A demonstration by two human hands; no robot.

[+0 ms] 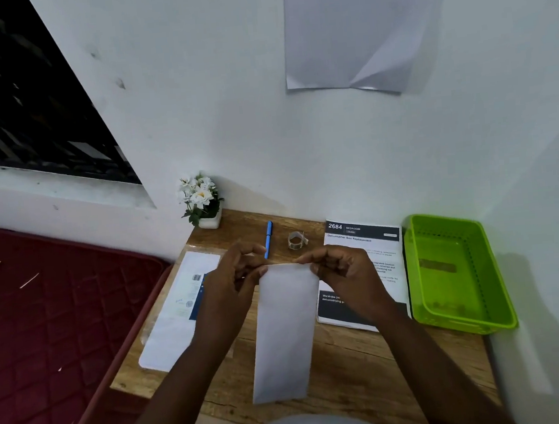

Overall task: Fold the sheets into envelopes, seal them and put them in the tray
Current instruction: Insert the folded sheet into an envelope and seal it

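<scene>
— Both hands pinch the far edge of the envelope (286,329): left hand (233,280) at its eleven o'clock corner, right hand (341,272) at one o'clock, over the desk (351,357).

— And the tray (459,274)?

— At three o'clock, apparently bare. The tape roll (297,240) sits at twelve, beside the pen (268,239).

— Risk?

— Uneven pinching could skew the flap crease.

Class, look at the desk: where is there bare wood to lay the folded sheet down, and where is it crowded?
Bare wood shows at the near edge of the desk, below the printed page and left of the green tray. The back is crowded: flower pot, blue pen and tape roll. Paper pack covers the left.
</scene>
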